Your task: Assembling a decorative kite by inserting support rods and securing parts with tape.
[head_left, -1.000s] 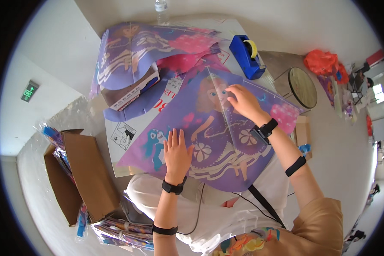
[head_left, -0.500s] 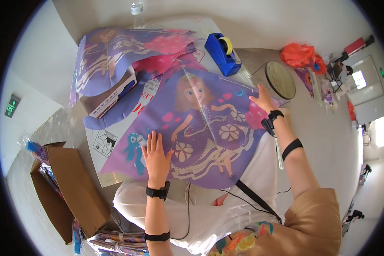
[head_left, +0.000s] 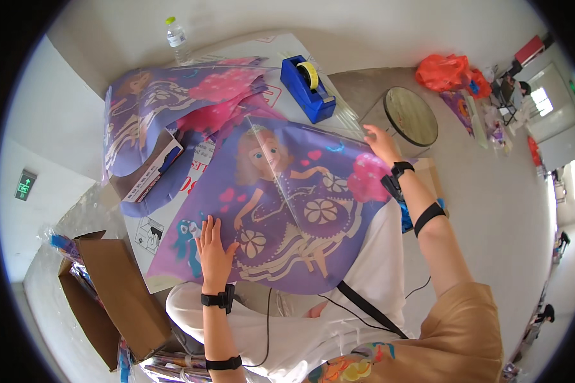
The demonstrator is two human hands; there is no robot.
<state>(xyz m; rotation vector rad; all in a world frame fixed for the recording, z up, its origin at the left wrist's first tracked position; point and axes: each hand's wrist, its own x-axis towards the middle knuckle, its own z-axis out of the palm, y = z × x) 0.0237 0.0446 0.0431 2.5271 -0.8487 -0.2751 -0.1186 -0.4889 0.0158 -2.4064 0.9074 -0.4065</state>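
Note:
A purple kite sail (head_left: 287, 210), printed with a cartoon girl in a gown, lies spread over the board and my lap. A thin pale rod runs down its middle. My left hand (head_left: 216, 258) rests flat on its lower left part, by the blue printed figure, with the fingers extended. At the upper right edge is my right hand (head_left: 383, 145), thumb and forefinger extended and a little apart; its other fingers are partly hidden. A blue tape dispenser (head_left: 308, 92) with a yellow roll stands beyond the sail.
More printed sails (head_left: 166, 92) are piled over a carton (head_left: 152, 169) at the far left. A clear bottle (head_left: 177, 39) stands behind them. Thin white rods (head_left: 345, 113) lie beside the dispenser, near a round stool (head_left: 412, 117). An open cardboard box (head_left: 118, 290) is at left.
The whole view has shifted, so most things appear further left. My left hand stays on the sail. The right thumb and forefinger have come closer together at the sail's edge.

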